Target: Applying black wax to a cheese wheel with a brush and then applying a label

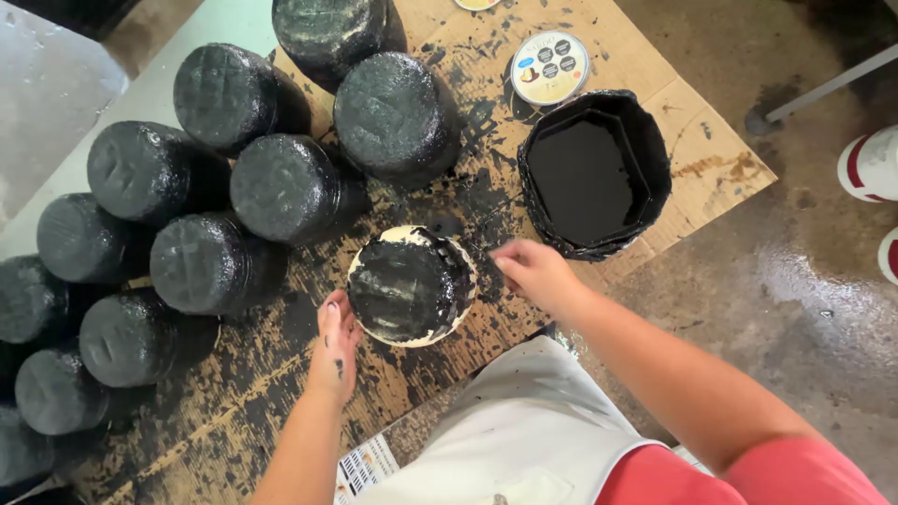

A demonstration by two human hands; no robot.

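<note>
1. The cardboard sheet point(673, 122) covered the floor, smeared black; its right and near edges gave onto bare wet concrete, the only open room.
2. About a dozen fully blackened pots point(290, 187) crowded the left and far side.
3. The black paint bucket point(594, 173) stood far right, uncovered.
4. The half-coated pot point(412, 285) sat centre; cream patches remained.
5. The left hand point(334, 351) pressed flat, fingers extended, against its near-left rim.
6. The right hand point(535, 271) pinched something at its right edge; I could not tell what.

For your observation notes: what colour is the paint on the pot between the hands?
Black, over a cream pot, with bare cream at the rim; the head view shows it.
</note>
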